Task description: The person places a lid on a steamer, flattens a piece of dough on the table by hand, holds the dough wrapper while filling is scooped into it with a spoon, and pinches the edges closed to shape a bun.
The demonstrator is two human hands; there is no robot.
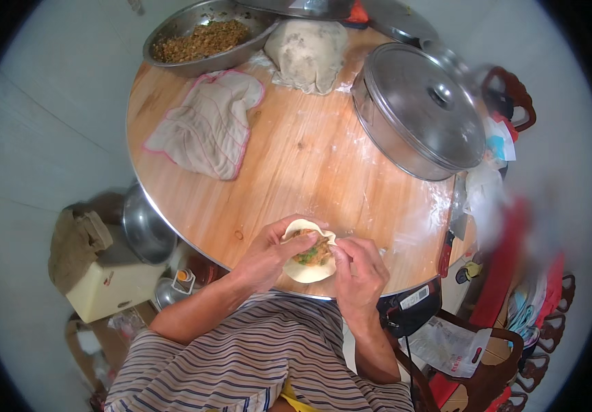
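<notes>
A round dough wrapper (310, 273) with chopped filling (312, 251) in its middle is held between both hands over the near edge of the table. My left hand (270, 253) cups its left side, the thumb lying on the filling. With its fingertips, my right hand (360, 270) pinches the wrapper's right rim, where a small fold shows. At the table's far side a steel bowl (213, 59) holds more filling, and beside it lies a large floured lump of dough (308, 54).
The round wooden table (296, 149) carries a pink-edged cloth (208, 126) at left and a lidded steel steamer (419, 108) at right. A cleaver (459, 211) lies near the right edge. Below it stands a wooden chair (499, 378) with a plastic bag.
</notes>
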